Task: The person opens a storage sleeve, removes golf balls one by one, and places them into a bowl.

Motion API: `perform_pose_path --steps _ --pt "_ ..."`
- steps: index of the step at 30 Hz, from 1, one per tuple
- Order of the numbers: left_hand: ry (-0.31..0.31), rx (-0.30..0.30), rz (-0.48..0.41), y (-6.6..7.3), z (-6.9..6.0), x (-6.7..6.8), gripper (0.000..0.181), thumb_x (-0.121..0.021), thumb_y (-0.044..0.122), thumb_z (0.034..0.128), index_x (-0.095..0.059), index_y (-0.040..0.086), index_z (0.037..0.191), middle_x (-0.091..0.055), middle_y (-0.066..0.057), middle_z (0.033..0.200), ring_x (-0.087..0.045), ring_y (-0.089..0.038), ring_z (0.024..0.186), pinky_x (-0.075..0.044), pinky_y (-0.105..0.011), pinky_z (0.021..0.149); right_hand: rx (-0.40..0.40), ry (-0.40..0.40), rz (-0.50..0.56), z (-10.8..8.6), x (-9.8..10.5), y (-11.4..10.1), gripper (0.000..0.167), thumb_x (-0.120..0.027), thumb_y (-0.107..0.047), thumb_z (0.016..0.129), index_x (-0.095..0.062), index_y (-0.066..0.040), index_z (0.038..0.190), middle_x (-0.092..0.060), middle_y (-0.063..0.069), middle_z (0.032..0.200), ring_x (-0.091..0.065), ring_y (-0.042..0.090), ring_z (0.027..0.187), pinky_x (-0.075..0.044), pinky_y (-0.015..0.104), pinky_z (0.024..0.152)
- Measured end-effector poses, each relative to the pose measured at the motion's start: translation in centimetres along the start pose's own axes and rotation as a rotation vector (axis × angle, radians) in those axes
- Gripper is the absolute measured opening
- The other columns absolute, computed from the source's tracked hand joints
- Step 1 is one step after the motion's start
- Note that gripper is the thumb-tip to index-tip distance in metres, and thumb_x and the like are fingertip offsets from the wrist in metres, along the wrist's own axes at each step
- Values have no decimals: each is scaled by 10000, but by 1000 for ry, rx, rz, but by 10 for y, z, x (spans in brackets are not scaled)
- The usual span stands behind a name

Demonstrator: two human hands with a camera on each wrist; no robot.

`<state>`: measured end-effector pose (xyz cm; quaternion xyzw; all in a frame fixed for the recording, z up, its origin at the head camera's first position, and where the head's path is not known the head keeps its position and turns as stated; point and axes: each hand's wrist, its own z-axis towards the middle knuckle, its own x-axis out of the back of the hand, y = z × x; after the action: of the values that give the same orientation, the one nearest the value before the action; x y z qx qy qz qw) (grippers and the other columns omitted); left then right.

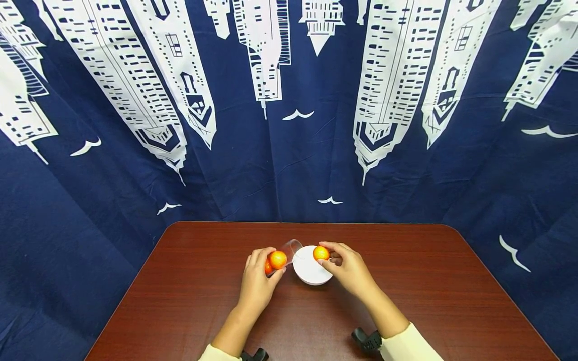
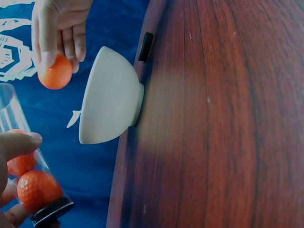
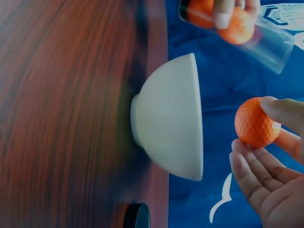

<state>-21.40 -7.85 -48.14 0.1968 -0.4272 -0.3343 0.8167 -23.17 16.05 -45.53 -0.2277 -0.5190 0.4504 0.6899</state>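
Orange tubed balls [image 3: 240, 29] hide partly behind left fingers [image 3: 222, 15].

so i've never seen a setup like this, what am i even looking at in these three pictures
There is no machine, just a person working bare-handed. The wide picture comes from a camera on the head, looking forward and down; the other two come from wrist cameras and show the scene turned sideways. On the brown table stands a white bowl, with a small black disc, perhaps a cap, near it. The left hand holds a clear, tilted tube with two orange balls inside. The right hand holds a third orange ball above the bowl. Behind hangs a blue cloth with white buildings.
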Motion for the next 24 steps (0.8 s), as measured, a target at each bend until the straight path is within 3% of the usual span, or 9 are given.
perform_pose_path --steps 10,15,24 --pt "12 66 -154 0 0 1 510 -881 205 784 -622 151 1220 -620 -42 1180 -607 -246 1109 -515 -461 963 80 -87 -134 10 -10 10 395 -810 -35 816 -697 -29 1194 -688 100 1092 -680 183 888 -604 364 825" --pt "-4 95 -171 -2 1 2 505 -862 239 811 -608 163 1241 -610 -37 1210 -605 -225 1126 -517 -453 972 107 -124 -214 14 -14 11 398 -826 -61 807 -702 -30 1184 -689 93 1097 -684 203 915 -598 390 847" --pt "-1 90 -193 -2 0 1 500 -870 228 801 -616 168 1227 -617 -29 1191 -614 -217 1111 -518 -442 975 187 -182 -385 23 -23 12 353 -856 -78 772 -718 -51 1097 -706 54 1012 -672 216 915 -576 372 841"
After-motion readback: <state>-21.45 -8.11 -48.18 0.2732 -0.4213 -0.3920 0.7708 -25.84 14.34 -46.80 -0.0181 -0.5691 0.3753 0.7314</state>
